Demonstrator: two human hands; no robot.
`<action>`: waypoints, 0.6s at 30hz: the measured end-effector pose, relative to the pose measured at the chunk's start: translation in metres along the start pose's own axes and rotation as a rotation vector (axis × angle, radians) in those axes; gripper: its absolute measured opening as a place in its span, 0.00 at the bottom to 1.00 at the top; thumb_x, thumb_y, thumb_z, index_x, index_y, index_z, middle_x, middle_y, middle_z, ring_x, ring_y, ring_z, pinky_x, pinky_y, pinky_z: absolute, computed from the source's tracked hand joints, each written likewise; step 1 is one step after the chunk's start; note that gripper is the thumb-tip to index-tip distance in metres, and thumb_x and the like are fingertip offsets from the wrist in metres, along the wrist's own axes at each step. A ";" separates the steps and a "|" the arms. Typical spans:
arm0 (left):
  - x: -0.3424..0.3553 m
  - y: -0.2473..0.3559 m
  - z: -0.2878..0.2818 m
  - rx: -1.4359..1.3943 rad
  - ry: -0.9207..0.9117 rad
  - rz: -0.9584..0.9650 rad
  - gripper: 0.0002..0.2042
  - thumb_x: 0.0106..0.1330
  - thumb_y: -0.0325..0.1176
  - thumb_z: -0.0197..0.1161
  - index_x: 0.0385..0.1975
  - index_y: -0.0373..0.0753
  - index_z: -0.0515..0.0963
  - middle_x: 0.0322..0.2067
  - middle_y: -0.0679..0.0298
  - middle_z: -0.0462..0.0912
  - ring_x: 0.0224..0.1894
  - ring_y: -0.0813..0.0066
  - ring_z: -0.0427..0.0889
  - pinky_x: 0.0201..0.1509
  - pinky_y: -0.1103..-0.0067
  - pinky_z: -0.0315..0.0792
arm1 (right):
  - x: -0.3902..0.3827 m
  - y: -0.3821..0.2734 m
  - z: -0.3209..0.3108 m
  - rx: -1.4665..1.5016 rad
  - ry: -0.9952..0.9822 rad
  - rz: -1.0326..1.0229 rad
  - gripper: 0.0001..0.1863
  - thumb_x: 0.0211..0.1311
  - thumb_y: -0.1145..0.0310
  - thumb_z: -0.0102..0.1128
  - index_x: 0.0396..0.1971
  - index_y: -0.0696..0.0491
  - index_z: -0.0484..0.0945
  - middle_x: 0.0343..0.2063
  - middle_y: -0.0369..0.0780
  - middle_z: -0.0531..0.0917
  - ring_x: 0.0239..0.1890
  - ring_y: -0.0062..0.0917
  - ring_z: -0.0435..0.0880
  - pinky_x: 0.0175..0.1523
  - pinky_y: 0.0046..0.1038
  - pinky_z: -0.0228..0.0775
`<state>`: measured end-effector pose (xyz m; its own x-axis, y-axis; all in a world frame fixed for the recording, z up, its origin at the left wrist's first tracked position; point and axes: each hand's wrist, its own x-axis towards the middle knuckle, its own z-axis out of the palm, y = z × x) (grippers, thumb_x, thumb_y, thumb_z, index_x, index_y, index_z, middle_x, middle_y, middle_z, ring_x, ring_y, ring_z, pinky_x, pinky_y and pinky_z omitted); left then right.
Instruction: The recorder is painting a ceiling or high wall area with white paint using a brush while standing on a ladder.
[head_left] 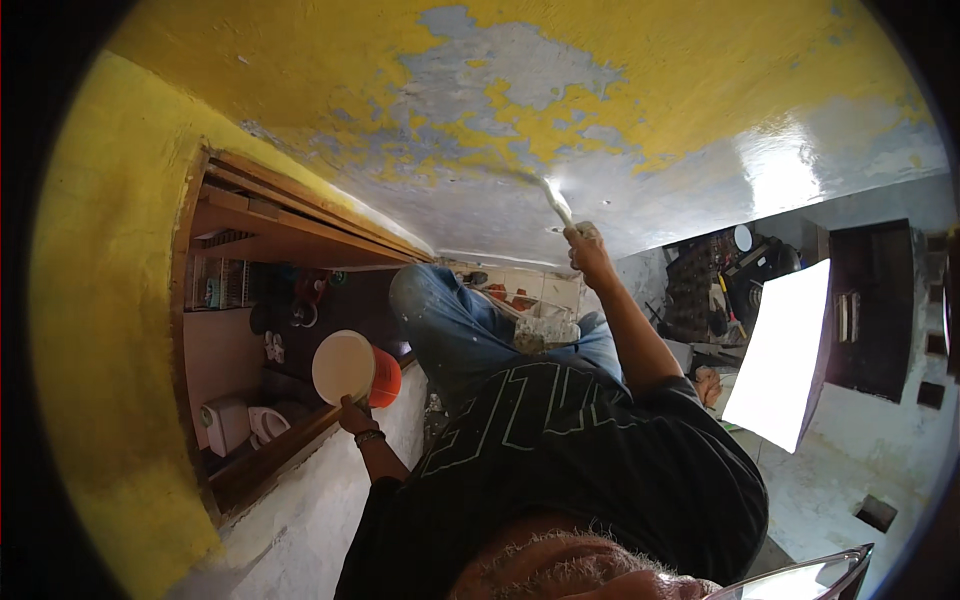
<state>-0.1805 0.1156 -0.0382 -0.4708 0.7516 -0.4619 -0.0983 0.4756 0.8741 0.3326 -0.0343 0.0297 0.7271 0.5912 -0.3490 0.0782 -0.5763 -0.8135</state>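
Observation:
My right hand point(588, 250) is raised and closed around the handle of a whitish paintbrush point(557, 202). The brush's far end meets the wall point(470, 205), where a wet-looking whitish coat borders patchy yellow paint. Low on the left, my left hand point(355, 416) grips the edge of a red bucket point(385, 378). A pale cream round face point(343, 368) covers the bucket's top; whether it is paint or a lid I cannot tell. My legs in paint-spotted jeans point(450, 310) are between the two hands.
On the left a wooden-framed opening point(195, 330) looks down on a toilet point(268, 425) and shoes. A bright white panel point(785, 355) stands on the right, near a dark shelf point(872, 310) and cluttered tools. A pale ledge point(310, 490) runs below the bucket.

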 end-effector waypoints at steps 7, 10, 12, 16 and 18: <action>0.022 -0.018 -0.017 0.000 0.042 -0.002 0.15 0.54 0.32 0.56 0.34 0.24 0.73 0.31 0.56 0.77 0.28 0.67 0.79 0.28 0.74 0.75 | -0.083 -0.088 -0.041 0.622 -0.012 -0.082 0.08 0.59 0.64 0.56 0.29 0.51 0.68 0.15 0.29 0.65 0.11 0.11 0.60 0.14 0.16 0.52; 0.018 -0.017 -0.009 0.041 0.064 -0.012 0.15 0.53 0.33 0.57 0.33 0.24 0.73 0.31 0.57 0.77 0.27 0.68 0.79 0.27 0.75 0.74 | -0.067 -0.041 -0.016 0.712 -0.242 0.096 0.08 0.59 0.65 0.56 0.29 0.51 0.68 0.15 0.29 0.66 0.11 0.11 0.60 0.13 0.16 0.52; 0.004 -0.010 -0.003 0.072 0.098 -0.015 0.15 0.53 0.33 0.57 0.33 0.25 0.73 0.30 0.58 0.77 0.27 0.69 0.78 0.27 0.75 0.74 | -0.034 0.009 0.014 0.725 -0.334 0.291 0.07 0.59 0.63 0.53 0.26 0.49 0.69 0.13 0.29 0.66 0.08 0.12 0.59 0.11 0.17 0.48; 0.002 -0.003 -0.012 0.024 0.050 0.051 0.15 0.52 0.34 0.57 0.32 0.25 0.74 0.28 0.59 0.77 0.25 0.71 0.77 0.25 0.76 0.72 | 0.027 0.061 0.069 0.814 -0.321 0.467 0.08 0.60 0.63 0.50 0.22 0.48 0.70 0.11 0.28 0.64 0.06 0.13 0.56 0.10 0.18 0.44; 0.005 0.001 -0.010 0.029 0.035 0.056 0.15 0.52 0.34 0.57 0.32 0.25 0.74 0.28 0.59 0.77 0.25 0.71 0.77 0.25 0.76 0.72 | 0.056 0.062 0.074 0.884 -0.268 0.406 0.08 0.60 0.64 0.50 0.22 0.49 0.70 0.11 0.28 0.64 0.06 0.13 0.56 0.10 0.18 0.44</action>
<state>-0.1917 0.1156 -0.0382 -0.5052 0.7611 -0.4068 -0.0458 0.4470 0.8933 0.3280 0.0054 -0.0745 0.4001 0.6133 -0.6810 -0.7542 -0.2018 -0.6249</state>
